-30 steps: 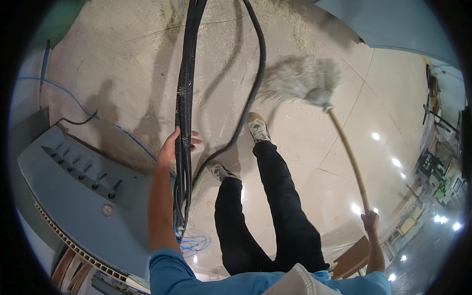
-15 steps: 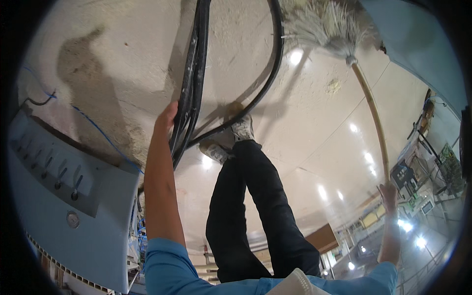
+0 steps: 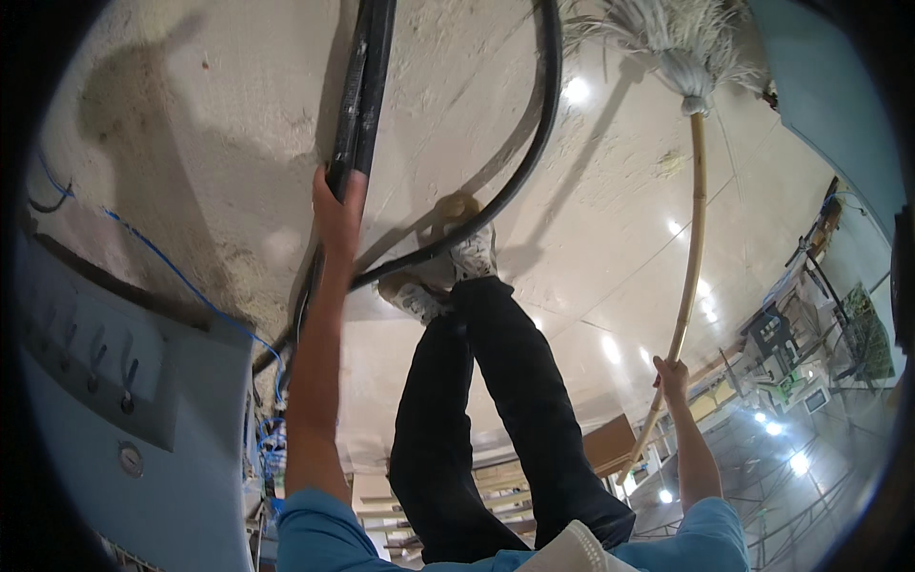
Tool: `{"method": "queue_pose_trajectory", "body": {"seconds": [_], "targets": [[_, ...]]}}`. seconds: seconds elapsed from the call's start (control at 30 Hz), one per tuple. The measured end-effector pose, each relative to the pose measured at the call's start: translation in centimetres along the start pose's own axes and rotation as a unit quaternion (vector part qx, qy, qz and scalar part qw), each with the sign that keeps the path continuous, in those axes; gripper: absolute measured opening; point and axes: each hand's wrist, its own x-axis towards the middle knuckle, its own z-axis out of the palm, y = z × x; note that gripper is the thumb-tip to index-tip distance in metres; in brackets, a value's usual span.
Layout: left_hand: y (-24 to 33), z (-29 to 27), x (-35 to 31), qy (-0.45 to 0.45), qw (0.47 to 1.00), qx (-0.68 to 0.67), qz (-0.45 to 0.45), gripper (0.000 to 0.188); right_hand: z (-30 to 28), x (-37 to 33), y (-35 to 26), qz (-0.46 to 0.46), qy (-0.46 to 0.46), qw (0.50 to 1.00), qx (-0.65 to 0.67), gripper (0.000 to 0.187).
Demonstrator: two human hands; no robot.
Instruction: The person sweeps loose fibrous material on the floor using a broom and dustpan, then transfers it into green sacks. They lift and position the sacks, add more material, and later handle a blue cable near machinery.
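Observation:
My left hand (image 3: pixel 339 212) is closed around a bundle of thick black hoses (image 3: pixel 368 95), which runs up out of the picture above it. From the bundle's lower part one hose (image 3: pixel 534 153) loops across in front of my shoes. My right hand (image 3: pixel 673 376) grips the pale wooden handle (image 3: pixel 700 191) of a mop, near its lower end in the picture. The mop head (image 3: pixel 681 62), a mass of whitish, frayed strands, lies on the floor at the far right.
The pale floor (image 3: pixel 591 238) has scattered dust and crumbs. At left stands a blue-grey machine cabinet (image 3: pixel 181 448) with levers and a gauge, a blue cord (image 3: pixel 181 267) beside it. Another blue-grey panel (image 3: pixel 829 105) is at far right. A brown box (image 3: pixel 610 444) lies behind me.
My left hand has moved up along the hoses and wrapped round them, and they have shifted slightly left. My right hand has come inward, swinging the mop handle's near end left.

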Motion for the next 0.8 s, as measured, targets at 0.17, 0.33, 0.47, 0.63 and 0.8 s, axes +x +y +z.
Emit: {"method": "queue_pose_trajectory", "body": {"seconds": [0.17,0.33,0.47,0.63,0.8], "targets": [[7.7,11.3,-8.9,-0.152,0.949,0.198,0.194,0.072,-2.5,-3.4,-0.3,-0.032,0.065,0.996,0.059,0.032],[6.5,16.5,-5.5,-0.262,0.908,0.306,0.114,0.056,-7.8,-4.4,4.8,-0.013,0.076,0.997,0.001,0.032],[5.6,7.4,0.8,0.028,0.884,0.298,0.359,0.061,-12.5,-1.6,7.8,-0.097,0.141,0.982,-0.08,0.032],[7.6,1.2,8.1,0.0,0.979,0.196,0.052,0.076,-16.7,2.3,3.6,-0.133,0.187,0.944,-0.238,0.035],[6.9,2.8,9.1,0.006,0.956,0.29,0.048,0.066,-18.1,2.7,-2.3,-0.166,0.202,0.916,-0.305,0.035]]}}
